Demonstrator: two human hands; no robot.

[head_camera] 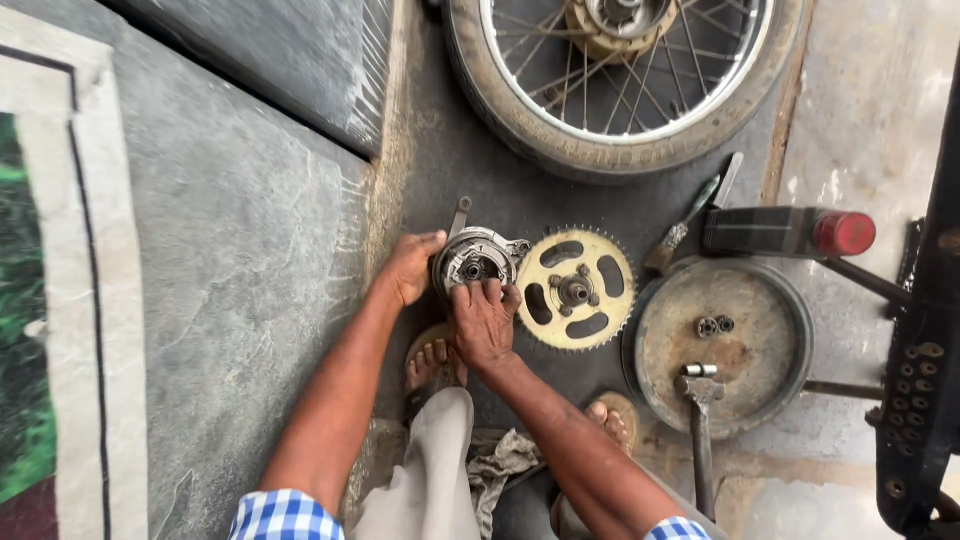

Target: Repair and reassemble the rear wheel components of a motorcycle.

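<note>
Greasy bare-metal brake plate (476, 262), dull brass-toned metal sprocket (575, 289), rusty pan (722, 345), rough concrete floor (240, 280).

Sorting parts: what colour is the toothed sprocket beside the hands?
Dull yellow-gold, the sprocket shows best in the head view.

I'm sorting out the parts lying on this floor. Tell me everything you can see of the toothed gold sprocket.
The sprocket is a flat, round disc of dull gold-coloured metal, grimy, with small teeth around its rim. Four curved slots surround a dark central hub with bolts. It lies flat on the dark floor, between the brake drum plate and a rusty round pan, below the spoked wheel. The right hand sits at its left edge; contact is unclear.
</note>
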